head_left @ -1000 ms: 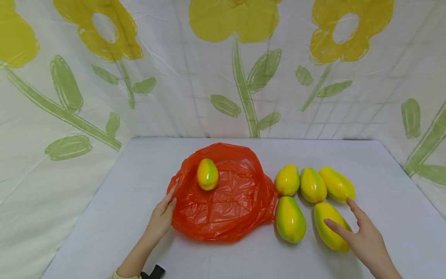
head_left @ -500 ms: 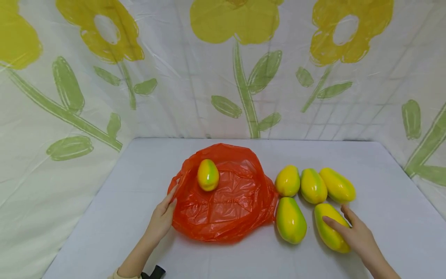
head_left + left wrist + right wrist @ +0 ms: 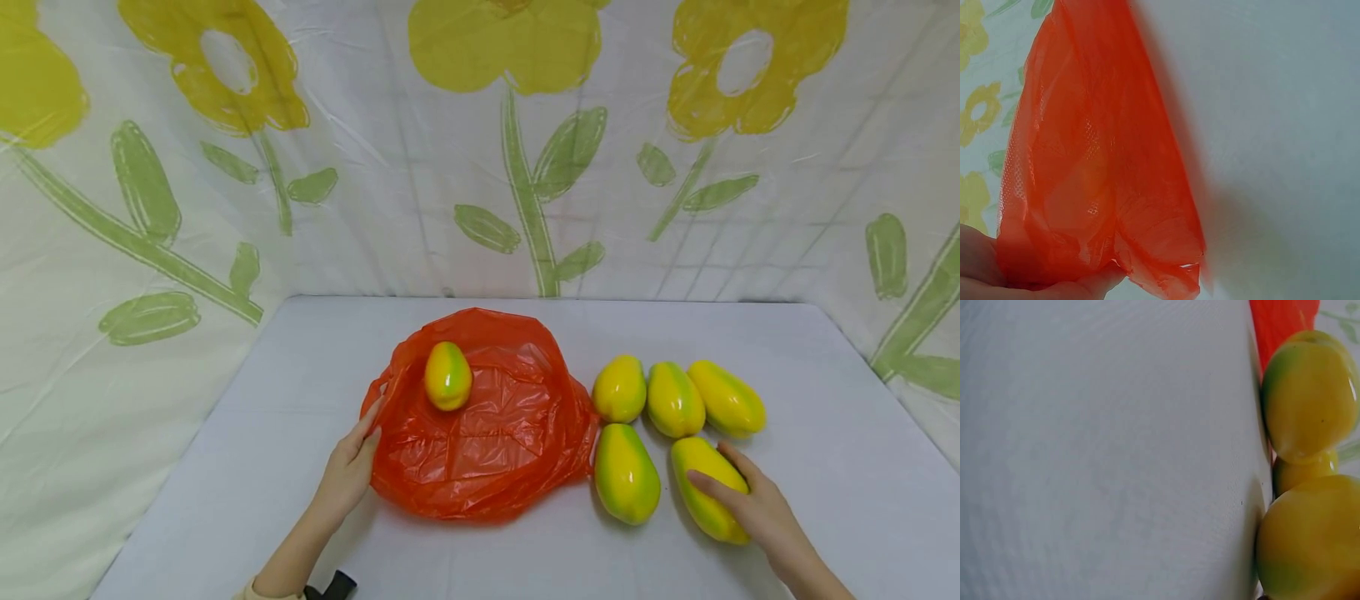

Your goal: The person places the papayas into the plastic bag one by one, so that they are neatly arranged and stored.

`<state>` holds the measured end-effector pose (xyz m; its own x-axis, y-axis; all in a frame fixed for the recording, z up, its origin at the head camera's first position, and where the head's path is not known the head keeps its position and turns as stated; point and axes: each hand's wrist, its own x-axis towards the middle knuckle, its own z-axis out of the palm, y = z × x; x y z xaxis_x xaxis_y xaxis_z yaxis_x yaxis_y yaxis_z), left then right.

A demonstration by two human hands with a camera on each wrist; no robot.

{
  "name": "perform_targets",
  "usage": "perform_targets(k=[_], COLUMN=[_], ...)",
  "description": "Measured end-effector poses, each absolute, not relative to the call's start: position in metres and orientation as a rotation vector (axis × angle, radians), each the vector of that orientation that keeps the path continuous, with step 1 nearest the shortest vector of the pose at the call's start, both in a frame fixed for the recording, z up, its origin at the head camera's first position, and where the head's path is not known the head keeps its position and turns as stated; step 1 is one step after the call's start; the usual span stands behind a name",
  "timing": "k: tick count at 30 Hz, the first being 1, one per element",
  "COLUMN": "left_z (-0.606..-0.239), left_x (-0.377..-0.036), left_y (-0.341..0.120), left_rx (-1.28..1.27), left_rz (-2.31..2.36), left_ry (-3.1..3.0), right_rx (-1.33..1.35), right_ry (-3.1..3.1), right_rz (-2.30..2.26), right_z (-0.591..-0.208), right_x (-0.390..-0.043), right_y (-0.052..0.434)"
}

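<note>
An orange plastic bag (image 3: 487,433) lies spread on the white table (image 3: 262,450), and one yellow-green mango (image 3: 447,376) rests on its far left part. My left hand (image 3: 372,425) holds the bag's left edge; the left wrist view shows fingers (image 3: 1085,289) pinching the orange film (image 3: 1097,162). To the right of the bag lie several mangoes. My right hand (image 3: 712,471) grips the near-right mango (image 3: 701,500), thumb on its left side and fingers over its top. In the right wrist view this mango (image 3: 1310,544) fills the lower right corner.
Three mangoes (image 3: 675,399) stand in a row behind the held one, and another mango (image 3: 626,472) lies just left of it, beside the bag. Flower-print sheets (image 3: 525,167) wall in the table at the back and both sides. A dark strap (image 3: 330,586) shows at the left wrist.
My right hand came down from hovering with spread fingers and closed round the near-right mango, which shifted slightly left. The left hand and the bag stayed put.
</note>
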<state>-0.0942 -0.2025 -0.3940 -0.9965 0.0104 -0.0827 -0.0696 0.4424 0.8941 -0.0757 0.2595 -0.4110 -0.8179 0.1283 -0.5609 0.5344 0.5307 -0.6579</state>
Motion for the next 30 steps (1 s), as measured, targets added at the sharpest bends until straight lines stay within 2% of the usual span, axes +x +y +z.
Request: perform_targets(k=[21, 30], left_z=[-0.393, -0.392], left_x=[-0.094, -0.095], left_y=[-0.202, -0.203], left_rx=[-0.045, -0.045], left_rz=[1.618, 1.603], left_ry=[2.603, 2.618], right_rx=[0.512, 0.482], right_ry=[2.345, 2.367], right_rz=[-1.219, -1.225], right_z=[-0.411, -0.399], right_x=[-0.072, -0.070], right_y=[0.258, 0.264])
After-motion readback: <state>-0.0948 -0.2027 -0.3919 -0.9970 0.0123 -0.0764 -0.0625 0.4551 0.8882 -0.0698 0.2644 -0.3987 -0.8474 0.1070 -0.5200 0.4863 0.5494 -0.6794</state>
